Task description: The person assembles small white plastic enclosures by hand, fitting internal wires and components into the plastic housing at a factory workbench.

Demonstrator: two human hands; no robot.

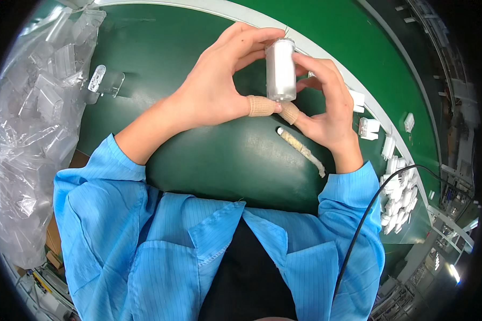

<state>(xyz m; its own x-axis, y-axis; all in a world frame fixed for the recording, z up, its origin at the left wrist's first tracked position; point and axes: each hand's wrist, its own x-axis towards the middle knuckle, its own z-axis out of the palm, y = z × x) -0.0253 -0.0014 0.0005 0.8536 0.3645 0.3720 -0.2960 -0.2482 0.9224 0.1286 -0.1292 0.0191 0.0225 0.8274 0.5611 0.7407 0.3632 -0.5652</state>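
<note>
Left hand [214, 80] and right hand [329, 101] grasp the white cylinder [281, 69] between fingers and thumbs, probably to steady it; a yellowish stick [301, 150] lies on its near side.

Room between bag [35, 134] and left hand [214, 80]; clear plastic piece [111, 84] in way

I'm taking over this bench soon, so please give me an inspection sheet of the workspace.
Surface: dark green tabletop with pale edging.
Job's things: white cylinder, held between both hands.
Clutter: worn yellowish stick near the right hand; clear plastic piece and plastic bag of clear parts at left; pile of white parts at right.
Grips: left hand and right hand both on the cylinder; tan thumb wraps.
Cables: one black cable, crossing the view of the right sleeve.
Surroundings: green surface beyond the edging.
</note>
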